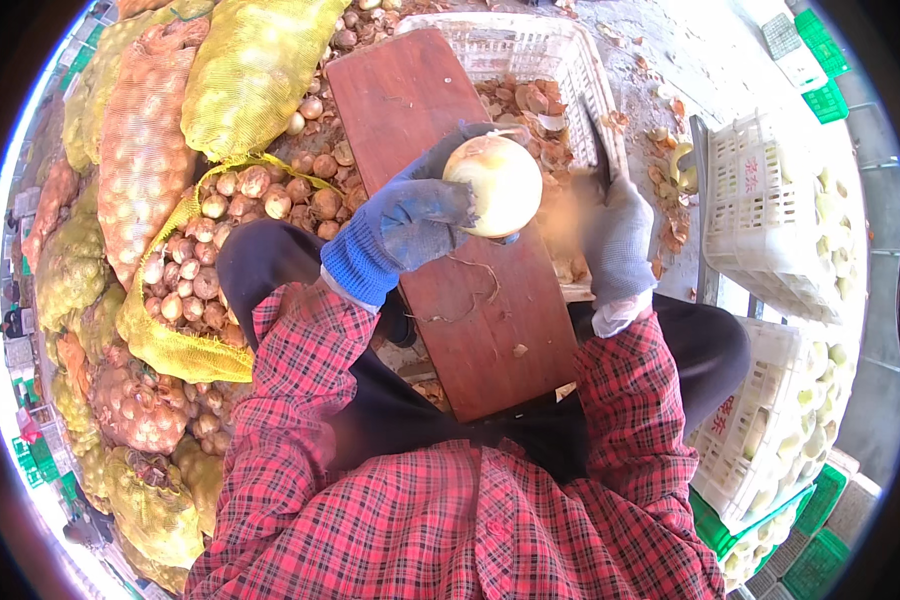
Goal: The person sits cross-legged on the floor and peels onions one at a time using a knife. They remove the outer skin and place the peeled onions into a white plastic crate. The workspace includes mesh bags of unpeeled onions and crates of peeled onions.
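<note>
My left hand (416, 214), in a blue and grey work glove, grips a large pale onion (495, 186) whose outer skin is mostly off. It is raised over a reddish-brown wooden board (487, 322) that slopes between my legs. My right hand (621, 236), in a grey glove, holds a dark-bladed knife (597, 142) with its blade pointing up and away from me. The handle is hidden inside the fist. Beside the right hand, a brown blur partly covers the fingers. Thin root strands (487, 289) and a scrap of skin lie on the board.
A white plastic crate (521, 34) holding onion skins (529, 105) supports the board's far end. An open yellow mesh sack (187, 364) of unpeeled onions (195, 274) lies left, near full sacks (251, 75). White crates (750, 217) of peeled onions (802, 420) stand right.
</note>
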Demonstrator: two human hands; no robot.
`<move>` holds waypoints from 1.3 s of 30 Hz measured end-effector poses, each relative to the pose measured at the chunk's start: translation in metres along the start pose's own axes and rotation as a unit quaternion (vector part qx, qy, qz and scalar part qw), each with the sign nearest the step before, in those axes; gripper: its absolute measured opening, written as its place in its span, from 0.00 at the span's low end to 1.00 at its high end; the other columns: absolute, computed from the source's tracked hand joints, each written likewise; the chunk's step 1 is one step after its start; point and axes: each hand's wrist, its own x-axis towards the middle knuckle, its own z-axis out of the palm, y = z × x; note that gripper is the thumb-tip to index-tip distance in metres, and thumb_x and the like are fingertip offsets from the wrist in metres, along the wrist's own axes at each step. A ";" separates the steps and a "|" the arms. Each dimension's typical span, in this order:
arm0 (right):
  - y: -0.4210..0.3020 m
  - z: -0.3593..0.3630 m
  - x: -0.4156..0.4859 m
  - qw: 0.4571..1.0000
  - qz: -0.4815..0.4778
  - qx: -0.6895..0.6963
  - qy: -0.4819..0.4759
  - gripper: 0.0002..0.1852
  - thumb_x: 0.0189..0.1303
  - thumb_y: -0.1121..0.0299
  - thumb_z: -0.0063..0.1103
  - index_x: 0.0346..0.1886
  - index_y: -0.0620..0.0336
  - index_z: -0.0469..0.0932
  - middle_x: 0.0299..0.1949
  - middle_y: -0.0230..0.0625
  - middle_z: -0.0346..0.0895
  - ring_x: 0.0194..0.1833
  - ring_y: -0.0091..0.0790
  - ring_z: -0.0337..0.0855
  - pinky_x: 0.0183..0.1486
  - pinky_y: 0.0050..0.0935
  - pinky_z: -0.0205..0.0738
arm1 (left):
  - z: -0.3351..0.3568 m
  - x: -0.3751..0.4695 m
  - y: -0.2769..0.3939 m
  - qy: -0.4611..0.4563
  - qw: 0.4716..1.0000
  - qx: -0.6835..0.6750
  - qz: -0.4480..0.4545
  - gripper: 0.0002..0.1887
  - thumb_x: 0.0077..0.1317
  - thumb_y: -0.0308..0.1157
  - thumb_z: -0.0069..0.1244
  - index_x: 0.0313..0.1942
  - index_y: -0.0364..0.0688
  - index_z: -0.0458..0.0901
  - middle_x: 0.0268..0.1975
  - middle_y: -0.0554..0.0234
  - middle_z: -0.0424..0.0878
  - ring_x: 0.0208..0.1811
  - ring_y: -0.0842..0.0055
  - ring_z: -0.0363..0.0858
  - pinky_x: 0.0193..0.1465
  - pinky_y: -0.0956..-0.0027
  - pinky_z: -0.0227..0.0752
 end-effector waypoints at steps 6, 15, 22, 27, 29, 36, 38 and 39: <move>-0.014 -0.010 -0.011 0.979 -0.188 0.019 0.072 0.09 0.60 0.67 0.59 0.42 0.55 0.77 0.35 0.43 0.80 0.34 0.46 0.82 0.34 0.39 0.75 | -0.005 0.002 -0.003 0.008 0.997 -0.048 0.057 0.38 0.53 0.24 0.55 0.66 0.36 0.59 0.62 0.49 0.69 0.62 0.55 0.71 0.63 0.51 0.67; -0.041 -0.023 -0.032 0.952 -0.275 -0.131 -0.028 0.19 0.50 0.72 0.60 0.48 0.49 0.72 0.33 0.35 0.74 0.28 0.42 0.80 0.29 0.37 0.75 | -0.003 0.005 -0.010 0.074 0.992 0.061 0.079 0.37 0.50 0.18 0.57 0.62 0.40 0.62 0.57 0.55 0.73 0.59 0.64 0.74 0.60 0.61 0.73; -0.029 -0.019 -0.029 0.963 -0.227 -0.141 -0.026 0.17 0.52 0.72 0.58 0.47 0.51 0.71 0.34 0.39 0.74 0.30 0.45 0.81 0.30 0.40 0.76 | 0.002 0.014 -0.019 0.095 0.993 0.015 0.069 0.34 0.52 0.17 0.54 0.61 0.40 0.63 0.56 0.54 0.74 0.58 0.63 0.75 0.59 0.61 0.74; -0.026 -0.015 -0.027 0.976 -0.181 -0.116 -0.042 0.17 0.52 0.73 0.57 0.47 0.52 0.71 0.37 0.42 0.75 0.33 0.48 0.81 0.33 0.41 0.76 | 0.003 0.018 -0.021 0.132 0.986 0.067 0.073 0.33 0.49 0.17 0.52 0.59 0.39 0.66 0.54 0.53 0.75 0.56 0.64 0.76 0.57 0.62 0.75; -0.021 -0.009 -0.026 0.979 -0.178 -0.092 -0.044 0.17 0.53 0.73 0.57 0.47 0.52 0.73 0.38 0.44 0.76 0.34 0.50 0.81 0.34 0.42 0.76 | -0.001 0.019 -0.022 0.136 0.983 0.088 0.080 0.33 0.48 0.16 0.53 0.58 0.39 0.67 0.53 0.53 0.76 0.56 0.64 0.77 0.56 0.63 0.76; -0.022 -0.028 -0.002 0.899 0.218 0.331 -0.187 0.11 0.68 0.73 0.47 0.47 0.64 0.78 0.27 0.26 0.75 0.29 0.18 0.72 0.30 0.18 0.67 | -0.002 0.016 -0.021 0.091 0.978 0.170 0.084 0.37 0.42 0.16 0.56 0.58 0.40 0.68 0.55 0.58 0.75 0.58 0.68 0.74 0.56 0.66 0.76; -0.008 -0.025 0.003 0.904 0.186 0.371 -0.104 0.13 0.67 0.69 0.52 0.49 0.65 0.78 0.27 0.27 0.75 0.28 0.18 0.72 0.29 0.19 0.67 | -0.002 0.015 -0.019 0.045 0.984 0.159 0.066 0.39 0.42 0.17 0.58 0.60 0.41 0.67 0.57 0.61 0.74 0.61 0.69 0.72 0.57 0.67 0.75; -0.008 -0.027 0.003 0.910 0.162 0.362 -0.119 0.14 0.66 0.66 0.55 0.49 0.65 0.78 0.27 0.28 0.76 0.28 0.18 0.73 0.29 0.20 0.68 | -0.002 0.014 -0.019 0.059 0.986 0.142 0.067 0.40 0.42 0.18 0.59 0.60 0.41 0.67 0.58 0.60 0.74 0.61 0.69 0.72 0.58 0.66 0.75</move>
